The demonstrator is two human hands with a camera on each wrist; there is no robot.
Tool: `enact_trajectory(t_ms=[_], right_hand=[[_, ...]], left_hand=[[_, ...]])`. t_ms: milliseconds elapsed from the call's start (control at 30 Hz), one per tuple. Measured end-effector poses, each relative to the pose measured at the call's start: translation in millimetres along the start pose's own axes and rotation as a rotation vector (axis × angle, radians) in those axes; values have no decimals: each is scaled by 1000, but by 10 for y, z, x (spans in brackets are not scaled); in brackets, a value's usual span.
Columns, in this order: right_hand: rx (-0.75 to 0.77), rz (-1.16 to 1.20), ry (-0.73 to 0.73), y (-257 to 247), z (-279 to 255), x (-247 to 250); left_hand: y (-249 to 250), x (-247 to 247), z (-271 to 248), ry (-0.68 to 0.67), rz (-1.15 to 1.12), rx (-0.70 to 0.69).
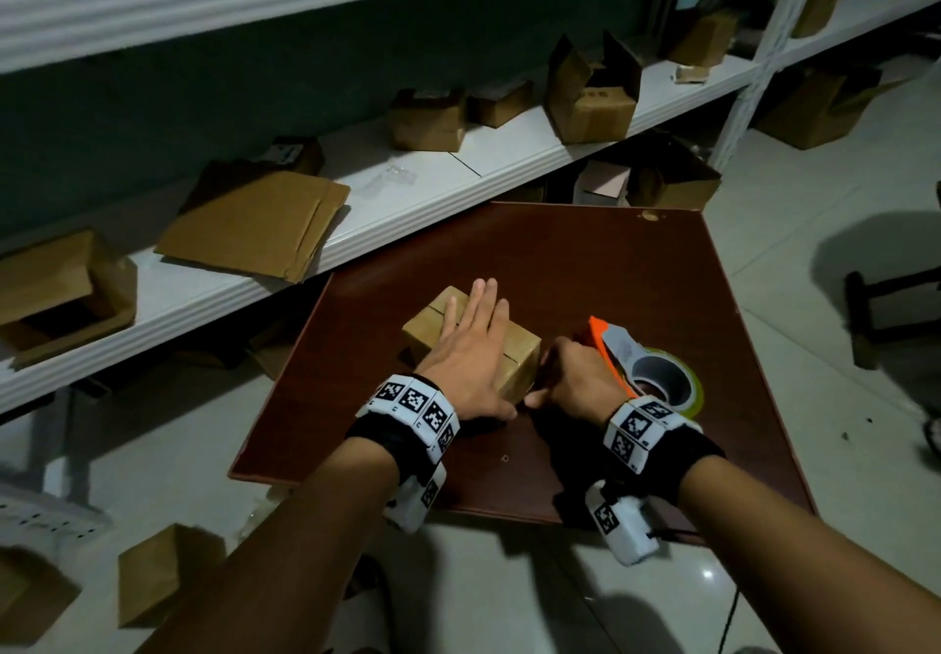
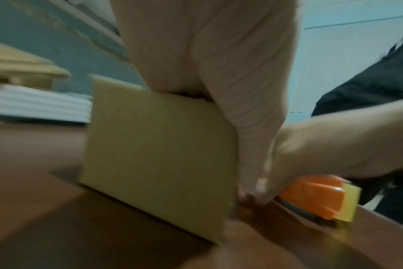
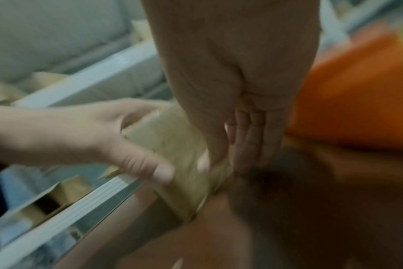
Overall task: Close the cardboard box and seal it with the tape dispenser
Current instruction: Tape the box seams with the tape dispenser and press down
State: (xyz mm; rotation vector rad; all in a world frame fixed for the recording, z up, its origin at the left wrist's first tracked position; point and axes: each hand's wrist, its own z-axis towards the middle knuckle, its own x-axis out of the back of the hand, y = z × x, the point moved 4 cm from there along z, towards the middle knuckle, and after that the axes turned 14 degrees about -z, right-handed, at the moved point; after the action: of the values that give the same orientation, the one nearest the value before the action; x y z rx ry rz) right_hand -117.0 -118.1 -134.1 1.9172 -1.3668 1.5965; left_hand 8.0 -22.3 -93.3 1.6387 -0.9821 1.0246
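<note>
Nearest the head camera are the two forearms, each with a black wrist band [image 1: 657,455] carrying white blocks printed with black square markers. Beyond them, from the biggest thing down: white shelving [image 1: 397,190] runs from 9 o'clock to 2 o'clock, loaded with brown boxes and a flattened sheet of cardboard [image 1: 254,223]. A pale tiled floor [image 1: 814,226] lies around everything, with another brown box [image 1: 163,572] on it at 7 o'clock.

The dark reddish-brown counter [image 1: 560,256] fills the middle of the view. On it, just left of centre, sits the cardboard box [image 1: 433,325], flaps folded down so a seam runs across its top. At 3 o'clock of the box, touching or just beside it, stands the tape dispenser [image 1: 618,348], orange and grey with a yellowish roll of tape [image 1: 687,389].

The left hand [image 1: 471,348] lies flat on the box top, fingers straight and spread, thumb down against the near side. The right hand [image 1: 575,378] is curled at the box's near right corner, just beside the left thumb; the right wrist view shows its thumb and fingertips pressed together low against the box side, but blur hides what, if anything, they pinch. The dispenser's orange body rises right behind its knuckles.
</note>
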Motion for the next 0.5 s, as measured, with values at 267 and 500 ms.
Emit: enact_trajectory(t_ms=[267,500], right_hand=[[273,-43,8,-161,-171,249],[366,-11,4,-335,-259,213]], left_hand=[[-126,164,-127,-198,33,129],[-191,102,-172,-217,-166,73]])
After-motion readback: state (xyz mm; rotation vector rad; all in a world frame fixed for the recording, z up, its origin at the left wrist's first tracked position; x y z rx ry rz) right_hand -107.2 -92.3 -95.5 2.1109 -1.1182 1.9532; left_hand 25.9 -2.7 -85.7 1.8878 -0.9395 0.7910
